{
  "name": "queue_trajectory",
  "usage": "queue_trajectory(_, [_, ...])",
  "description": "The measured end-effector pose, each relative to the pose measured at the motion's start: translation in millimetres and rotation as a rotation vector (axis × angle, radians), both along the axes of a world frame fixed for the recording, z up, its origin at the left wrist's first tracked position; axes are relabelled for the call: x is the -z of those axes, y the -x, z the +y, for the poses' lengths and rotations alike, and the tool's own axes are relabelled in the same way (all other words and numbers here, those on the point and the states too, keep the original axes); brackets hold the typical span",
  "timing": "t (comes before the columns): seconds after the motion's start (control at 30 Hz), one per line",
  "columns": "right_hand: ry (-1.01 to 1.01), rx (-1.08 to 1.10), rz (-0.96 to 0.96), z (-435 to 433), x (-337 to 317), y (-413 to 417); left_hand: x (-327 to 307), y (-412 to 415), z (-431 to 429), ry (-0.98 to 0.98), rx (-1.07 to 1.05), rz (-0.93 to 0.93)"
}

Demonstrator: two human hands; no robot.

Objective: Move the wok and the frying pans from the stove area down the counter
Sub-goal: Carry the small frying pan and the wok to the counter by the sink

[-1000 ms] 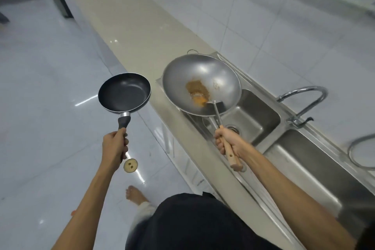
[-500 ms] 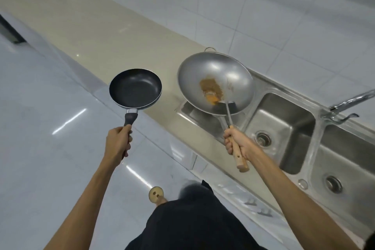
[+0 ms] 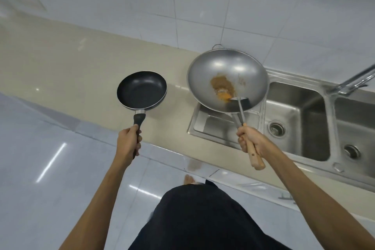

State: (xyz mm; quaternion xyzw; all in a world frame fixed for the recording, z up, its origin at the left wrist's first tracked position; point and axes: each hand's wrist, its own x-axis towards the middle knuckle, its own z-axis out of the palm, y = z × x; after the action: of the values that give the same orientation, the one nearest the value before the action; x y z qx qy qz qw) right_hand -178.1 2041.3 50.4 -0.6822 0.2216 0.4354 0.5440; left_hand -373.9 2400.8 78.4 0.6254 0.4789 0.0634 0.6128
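2 hands are raised in front of the person, each closed on a handle. The left hand [image 3: 128, 142] grips the black handle of the frying pan [image 3: 142, 89], which is held level in the air above the front edge of the counter [image 3: 60, 63], its dark inner surface facing up. The right hand [image 3: 250, 140] grips the wooden handle of the wok [image 3: 226, 80] together with the metal shaft of a spatula [image 3: 240, 101], whose blade rests inside the wok at its near rim. The wok is held in the air over the left end of the sink [image 3: 294, 119], above the drainboard, and contains a patch of brown and orange residue [image 3: 222, 87]. 1 small loop handle shows at the wok's far rim. The faucet [image 3: 353, 81] stands behind the sink at the right.
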Motion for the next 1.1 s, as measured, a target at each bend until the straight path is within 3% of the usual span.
queue_trajectory(0.5, [0.013,0.233,0.058,40.7,8.5,13.5,33.8,-72.7,77.7,-0.056,0.191,0.021])
queue_trajectory(1.1, [0.103,0.262,0.017,75.9,16.5,38.0,63.7,-138.4,125.8,-0.011,0.306,-0.003])
